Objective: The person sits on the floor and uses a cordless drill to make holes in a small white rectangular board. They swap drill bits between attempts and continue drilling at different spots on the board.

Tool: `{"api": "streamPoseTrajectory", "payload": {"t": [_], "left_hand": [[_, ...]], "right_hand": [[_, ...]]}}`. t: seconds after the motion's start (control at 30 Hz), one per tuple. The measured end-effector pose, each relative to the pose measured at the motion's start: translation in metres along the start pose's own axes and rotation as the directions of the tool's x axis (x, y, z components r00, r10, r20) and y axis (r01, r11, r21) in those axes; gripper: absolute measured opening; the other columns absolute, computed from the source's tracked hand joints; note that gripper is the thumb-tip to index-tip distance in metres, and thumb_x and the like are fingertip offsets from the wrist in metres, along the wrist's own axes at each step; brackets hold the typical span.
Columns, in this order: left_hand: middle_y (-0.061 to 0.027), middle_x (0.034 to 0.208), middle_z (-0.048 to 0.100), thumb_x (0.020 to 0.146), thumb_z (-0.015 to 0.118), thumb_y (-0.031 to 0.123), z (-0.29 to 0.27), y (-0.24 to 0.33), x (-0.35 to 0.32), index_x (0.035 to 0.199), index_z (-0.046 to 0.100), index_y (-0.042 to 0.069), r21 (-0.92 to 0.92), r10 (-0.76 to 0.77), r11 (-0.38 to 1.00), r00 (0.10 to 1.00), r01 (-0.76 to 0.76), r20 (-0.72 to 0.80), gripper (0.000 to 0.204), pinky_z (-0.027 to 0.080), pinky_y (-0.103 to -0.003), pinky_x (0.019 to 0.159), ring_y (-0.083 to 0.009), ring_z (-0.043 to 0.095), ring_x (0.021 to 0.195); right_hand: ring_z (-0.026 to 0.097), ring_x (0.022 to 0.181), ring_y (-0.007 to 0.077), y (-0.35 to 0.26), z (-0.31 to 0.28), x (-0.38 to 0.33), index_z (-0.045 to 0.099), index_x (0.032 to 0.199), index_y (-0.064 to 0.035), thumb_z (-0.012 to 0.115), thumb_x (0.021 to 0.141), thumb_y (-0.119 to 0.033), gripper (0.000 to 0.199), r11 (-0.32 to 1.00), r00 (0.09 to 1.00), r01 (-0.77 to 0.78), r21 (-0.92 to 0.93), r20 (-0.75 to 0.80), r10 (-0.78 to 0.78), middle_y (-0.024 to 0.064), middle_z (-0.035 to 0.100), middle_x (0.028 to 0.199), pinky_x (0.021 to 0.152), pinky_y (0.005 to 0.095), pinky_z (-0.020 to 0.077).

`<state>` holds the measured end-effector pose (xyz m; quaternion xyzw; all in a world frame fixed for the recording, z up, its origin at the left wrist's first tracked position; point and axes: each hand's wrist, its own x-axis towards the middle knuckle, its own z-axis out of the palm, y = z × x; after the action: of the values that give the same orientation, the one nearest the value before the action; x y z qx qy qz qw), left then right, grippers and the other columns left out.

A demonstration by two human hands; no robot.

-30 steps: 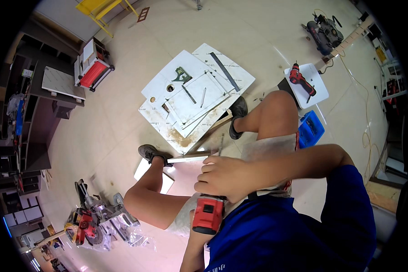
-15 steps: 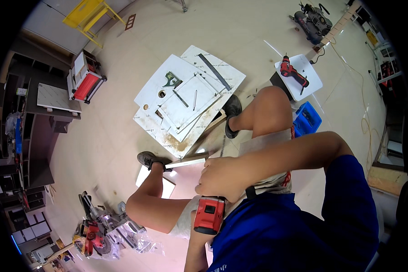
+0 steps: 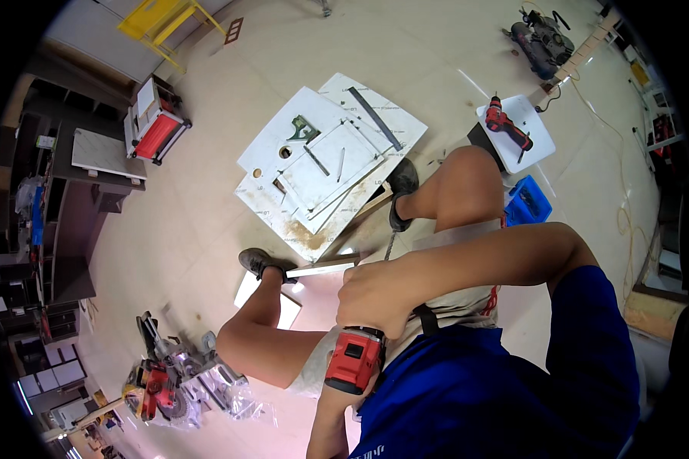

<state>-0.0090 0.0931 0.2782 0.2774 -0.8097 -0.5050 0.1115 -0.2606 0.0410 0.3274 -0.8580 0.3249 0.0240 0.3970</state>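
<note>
Pale floor (image 3: pixel 199 199) surrounds the red power tool (image 3: pixel 352 361), at the view's 6 o'clock. The right hand (image 3: pixel 373 294) curls tightly over its front, a long bit (image 3: pixel 391 246) poking out beyond; the left hand (image 3: pixel 345 399) is mostly hidden behind, its grip unclear. White boards (image 3: pixel 275 153) lie at 12, a cordless drill (image 3: pixel 507 126) at 2.

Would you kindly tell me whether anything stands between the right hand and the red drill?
Nothing visible does. The right hand curls over the front end of the red drill, and a spiral bit shows beyond the hand; the underside of the hold is hidden.
</note>
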Motion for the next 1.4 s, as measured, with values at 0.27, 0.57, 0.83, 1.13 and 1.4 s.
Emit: {"api": "streamPoseTrajectory", "payload": {"t": [0.27,0.57,0.83,1.13,1.4], "left_hand": [[-0.0074,0.087,0.064,0.092,0.057,0.009,-0.036,-0.032,-0.045,0.103,0.066,0.004,-0.456,-0.452,0.836,0.853,0.304,-0.26,0.016,0.046,-0.041,0.091,-0.019,0.062,0.075],[-0.0026,0.057,0.048,0.084,0.053,0.003,-0.113,-0.025,0.003,0.1,0.052,-0.004,-0.433,-0.468,0.853,0.791,0.29,-0.394,0.018,0.042,-0.027,0.051,-0.0118,0.048,0.049],[-0.0019,0.074,0.055,0.077,0.059,0.002,-0.132,-0.026,0.028,0.093,0.056,0.002,-0.218,-0.678,0.733,0.668,0.644,-0.306,0.017,0.047,-0.03,0.058,-0.0116,0.054,0.064],[-0.011,0.081,0.057,0.074,0.058,0.003,-0.122,-0.087,0.028,0.099,0.054,-0.002,-0.276,-0.753,0.653,0.644,0.705,-0.135,0.026,0.048,-0.036,0.069,-0.0225,0.056,0.074],[-0.0091,0.077,0.059,0.078,0.06,0.006,-0.115,-0.093,0.023,0.096,0.057,-0.001,-0.157,-0.743,0.669,0.657,0.727,-0.124,0.019,0.047,-0.034,0.056,-0.02,0.058,0.061]], "right_hand": [[0.064,0.096,0.0293,0.034,0.019,-0.001,0.062,0.103,-0.0021,0.071,0.072,-0.007,0.033,1.0,0.336,0.013,-0.004,-0.942,-0.008,0.0132,0.065,0.101,0.087,0.0417,0.0503],[0.06,0.103,0.0378,0.14,0.158,0.131,0.05,0.118,-0.0004,0.074,0.073,-0.033,0.06,0.76,0.711,-0.614,0.214,-0.27,0.65,0.0193,0.06,0.11,0.086,0.0479,0.0491],[0.066,0.089,0.0198,0.139,0.193,0.189,0.06,0.101,0.0007,0.07,0.084,-0.013,0.025,0.482,0.801,-0.048,0.875,-0.255,0.541,0.0126,0.065,0.094,0.08,0.0325,0.0525],[0.065,0.092,0.0196,0.109,0.182,0.24,0.057,0.112,-0.0084,0.056,0.095,-0.034,0.031,-0.482,0.926,0.137,0.865,0.061,0.372,0.0086,0.067,0.102,0.083,0.0352,0.0512],[0.067,0.091,0.0198,0.077,0.129,0.25,0.056,0.116,-0.0088,0.037,0.104,-0.034,0.033,-0.908,0.935,0.213,0.361,0.193,0.297,0.0116,0.066,0.106,0.081,0.0321,0.0562]]}}
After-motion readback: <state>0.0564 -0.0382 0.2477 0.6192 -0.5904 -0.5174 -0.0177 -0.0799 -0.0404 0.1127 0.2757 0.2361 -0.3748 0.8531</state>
